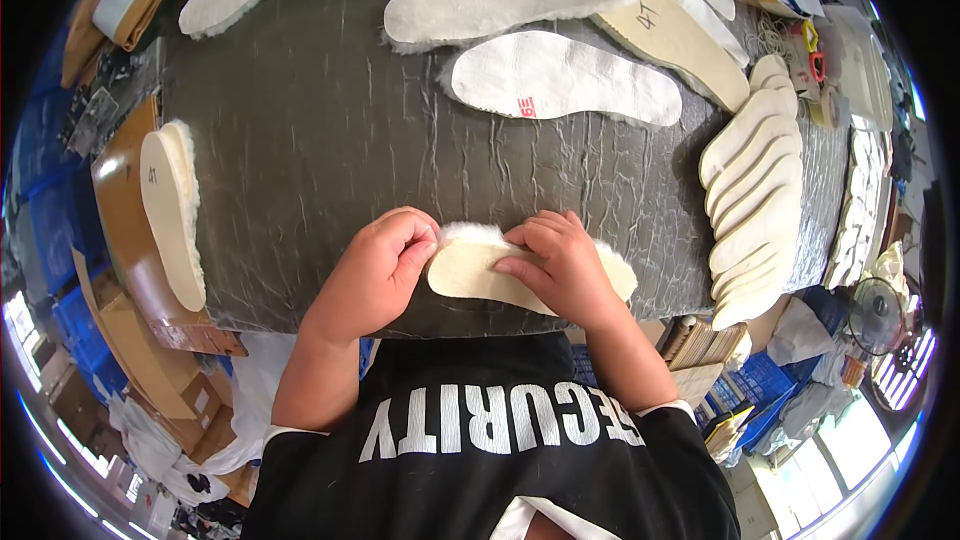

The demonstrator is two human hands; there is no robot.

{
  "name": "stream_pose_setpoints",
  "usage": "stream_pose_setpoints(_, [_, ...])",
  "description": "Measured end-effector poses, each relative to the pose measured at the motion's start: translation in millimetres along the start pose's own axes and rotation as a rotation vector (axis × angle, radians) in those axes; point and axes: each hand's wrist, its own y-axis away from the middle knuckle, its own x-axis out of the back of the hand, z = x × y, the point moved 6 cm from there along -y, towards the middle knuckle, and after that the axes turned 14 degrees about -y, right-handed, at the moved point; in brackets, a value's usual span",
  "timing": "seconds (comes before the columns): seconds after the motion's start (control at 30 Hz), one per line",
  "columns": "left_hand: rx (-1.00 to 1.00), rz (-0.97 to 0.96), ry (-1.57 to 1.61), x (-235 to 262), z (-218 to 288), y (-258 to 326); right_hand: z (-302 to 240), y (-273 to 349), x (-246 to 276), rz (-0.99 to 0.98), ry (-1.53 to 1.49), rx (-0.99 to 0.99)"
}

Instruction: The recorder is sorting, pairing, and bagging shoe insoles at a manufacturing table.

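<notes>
A cream insole with white fleece (470, 275) lies near the table's front edge, its felt face up and wool showing along the far side. My right hand (558, 265) grips it near the middle, thumb on the felt face and fingers over the far edge. At its left end my left hand (385, 255) pinches the fleecy edge between thumb and fingers; the fingertips are partly hidden. Farther off lies a white insole with a red mark (565, 80). On the left, another fleece-edged insole (170, 210) stands out at the table's side.
The table (300, 140) has a dark, wrinkled cover. A fanned row of cream insoles (755, 200) runs along the right, and more insoles (500, 5) overlap at the far side. Yellow-handled scissors (814, 50) lie at the far right. Cardboard boxes (150, 340) stand at the left.
</notes>
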Motion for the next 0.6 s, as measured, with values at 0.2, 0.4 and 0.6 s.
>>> stream_pose_setpoints(0.2, [0.139,-0.134,0.944,-21.5,-12.1,4.6,19.7,6.3,-7.5,-0.009,-0.821,-0.479])
stream_pose_setpoints(0.4, [0.289,-0.069,0.74,-20.7,5.3,-5.2,33.2,5.5,-8.1,-0.071,-0.864,-0.552])
stream_pose_setpoints(0.6, [0.264,0.098,0.649,-7.8,13.1,0.8,34.6,17.0,-31.3,-0.187,-1.414,-0.774])
